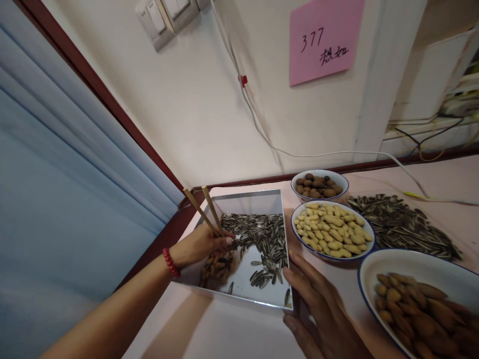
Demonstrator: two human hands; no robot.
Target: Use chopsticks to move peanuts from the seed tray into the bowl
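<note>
My left hand [209, 245], with a red bead bracelet on its wrist, is closed around a pair of wooden chopsticks [200, 210]. It is over the left part of a shallow white box [243, 280], and the chopsticks' lower ends are hidden by the fingers. Striped sunflower seeds [267, 237] cover the back and right of the box floor. Under my left hand lies a heap of brownish peanuts [219, 269], in shadow. At the box's front right corner my right hand [318, 296] grips the outside, fingers along the right wall and thumb by the front.
Right of the box stand a bowl of pale peanuts [333, 232], a bowl of round brown nuts [318, 188] and a bowl of long brown nuts [419, 304]. A loose sunflower seed pile [402, 227] lies beside them. A white cable [337, 153] runs along the wall. Blue curtain [75, 199] hangs left.
</note>
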